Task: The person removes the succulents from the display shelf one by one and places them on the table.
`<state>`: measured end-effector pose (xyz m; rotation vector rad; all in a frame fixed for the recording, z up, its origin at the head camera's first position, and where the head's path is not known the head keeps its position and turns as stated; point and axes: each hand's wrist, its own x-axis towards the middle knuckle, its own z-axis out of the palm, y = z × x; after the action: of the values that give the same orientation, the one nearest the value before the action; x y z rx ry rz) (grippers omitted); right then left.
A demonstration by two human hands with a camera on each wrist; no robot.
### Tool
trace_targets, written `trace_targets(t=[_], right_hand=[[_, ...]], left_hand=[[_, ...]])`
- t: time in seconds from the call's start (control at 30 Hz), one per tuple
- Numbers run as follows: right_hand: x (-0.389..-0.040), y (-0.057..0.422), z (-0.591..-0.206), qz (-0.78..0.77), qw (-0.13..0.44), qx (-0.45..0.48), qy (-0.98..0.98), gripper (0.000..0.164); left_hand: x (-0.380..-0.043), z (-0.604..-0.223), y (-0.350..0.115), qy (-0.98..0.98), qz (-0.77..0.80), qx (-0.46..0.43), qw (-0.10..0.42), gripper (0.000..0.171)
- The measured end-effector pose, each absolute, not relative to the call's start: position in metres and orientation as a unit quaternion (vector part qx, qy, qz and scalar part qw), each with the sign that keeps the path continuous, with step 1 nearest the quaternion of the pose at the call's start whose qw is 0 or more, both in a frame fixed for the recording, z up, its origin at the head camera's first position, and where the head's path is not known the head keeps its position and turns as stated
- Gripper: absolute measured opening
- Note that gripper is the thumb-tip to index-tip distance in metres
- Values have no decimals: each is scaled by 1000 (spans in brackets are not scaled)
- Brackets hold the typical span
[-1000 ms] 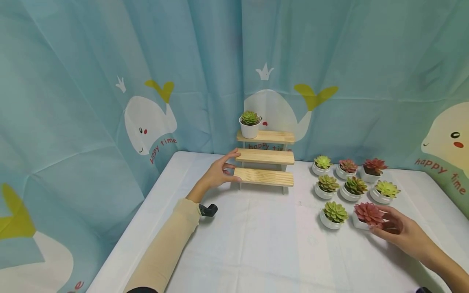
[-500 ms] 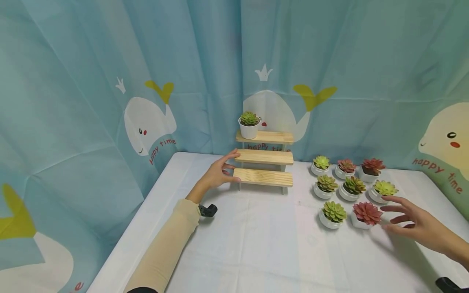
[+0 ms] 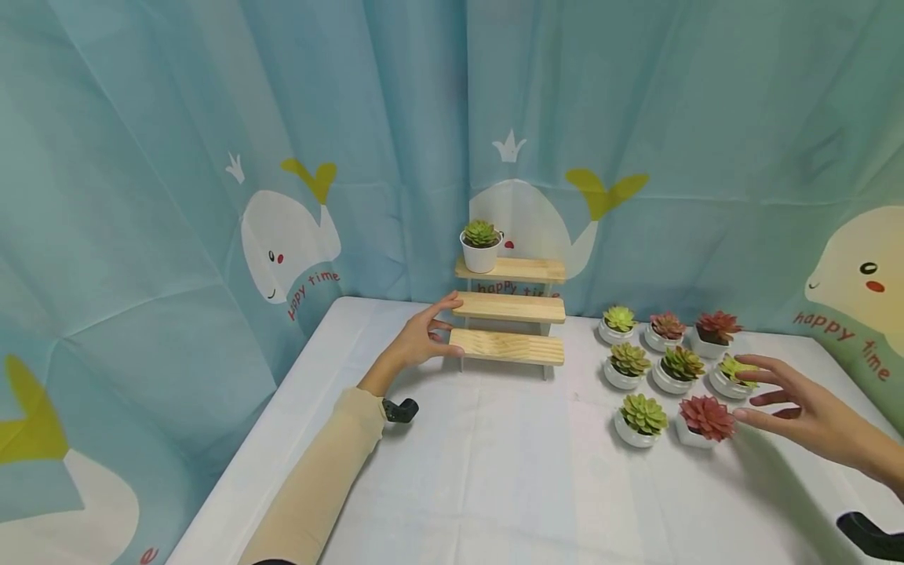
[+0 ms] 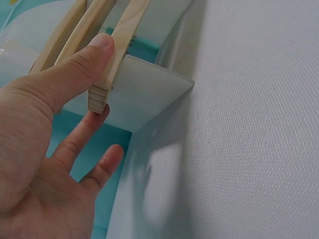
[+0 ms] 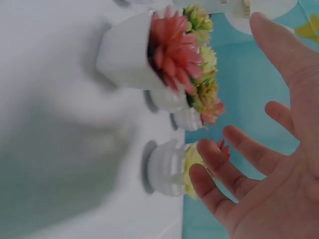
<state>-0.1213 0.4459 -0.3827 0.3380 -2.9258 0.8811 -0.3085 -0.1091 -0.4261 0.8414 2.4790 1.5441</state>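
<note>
A three-step wooden plant stand (image 3: 506,306) stands at the back, with a green succulent in a white pot (image 3: 481,248) on the left of its top step. My left hand (image 3: 418,339) grips the stand's left end; in the left wrist view the thumb lies on a wooden step (image 4: 117,64) and a fingertip touches its end. My right hand (image 3: 812,408) hovers beside the red succulent in a white pot (image 3: 706,422), fingers spread and holding nothing. Its fingers partly cover a yellow-green succulent (image 3: 732,377) in the head view.
Several more potted succulents (image 3: 628,367) stand in rows right of the stand. A white cloth covers the table (image 3: 452,471). A blue curtain with whales (image 3: 395,118) hangs behind and at the left.
My right hand has let go of the red succulent's pot and drawn back to the right, then slightly upward. The left hand keeps its place on the stand.
</note>
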Motion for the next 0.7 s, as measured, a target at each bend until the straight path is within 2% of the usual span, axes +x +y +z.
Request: trace_targets(t=[0.5, 0.7], right_hand=[[-145, 431, -345, 297, 110, 123, -940, 84], [-155, 425, -332, 305, 113, 125, -937, 85]], left_hand=[[-308, -427, -109, 810, 512, 280, 55, 87], [-308, -427, -109, 803, 521, 283, 55, 86]])
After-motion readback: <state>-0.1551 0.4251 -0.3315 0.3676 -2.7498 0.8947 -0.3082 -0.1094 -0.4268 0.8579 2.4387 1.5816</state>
